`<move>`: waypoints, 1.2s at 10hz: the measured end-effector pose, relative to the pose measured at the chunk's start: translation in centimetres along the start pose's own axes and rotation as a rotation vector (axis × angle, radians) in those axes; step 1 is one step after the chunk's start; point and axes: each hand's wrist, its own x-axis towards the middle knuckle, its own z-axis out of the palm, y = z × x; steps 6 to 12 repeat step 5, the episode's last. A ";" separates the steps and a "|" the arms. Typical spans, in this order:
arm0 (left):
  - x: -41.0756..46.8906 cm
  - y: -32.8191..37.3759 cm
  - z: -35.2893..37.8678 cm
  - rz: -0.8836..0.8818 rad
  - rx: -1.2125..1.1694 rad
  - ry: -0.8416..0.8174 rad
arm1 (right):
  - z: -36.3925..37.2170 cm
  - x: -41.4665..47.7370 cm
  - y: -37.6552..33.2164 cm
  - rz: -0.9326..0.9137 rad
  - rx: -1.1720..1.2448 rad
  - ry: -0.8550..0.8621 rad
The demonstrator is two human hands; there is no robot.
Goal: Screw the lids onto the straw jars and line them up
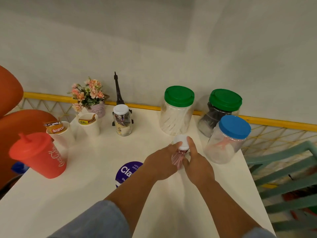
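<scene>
Both hands met on a small clear jar [178, 158] of pink straws near the middle of the white tabletop [85, 186]. The left hand [162, 163] wrapped the jar's body in a closed grip, while the right hand [197, 162] pinched its round white lid [181, 142] between thumb and fingers. The jar stood with its long axis roughly upright, leaning slightly away from the person, lid uppermost.

Just right of it sat a transparent blue-lidded jar [228, 140] with pale pink contents. Behind, near the wall, stood two green-lidded jars: one [176, 110] filled with white straws, the other [219, 112] with dark ones. Farther left were a small white-lidded jar [122, 120] of sachets, a dark tower figurine [117, 88], a pink pot of artificial flowers [91, 97], paper cups [89, 124] and a red plastic tumbler [38, 155]. A purple round sticker [127, 170] lay on the smooth tabletop beneath the left wrist. A yellow rail [137, 105] ran along the plain pale wall.
</scene>
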 end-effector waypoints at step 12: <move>2.5 -1.3 -0.2 -0.022 0.065 0.129 | -0.5 3.4 -0.9 0.020 -0.139 -0.030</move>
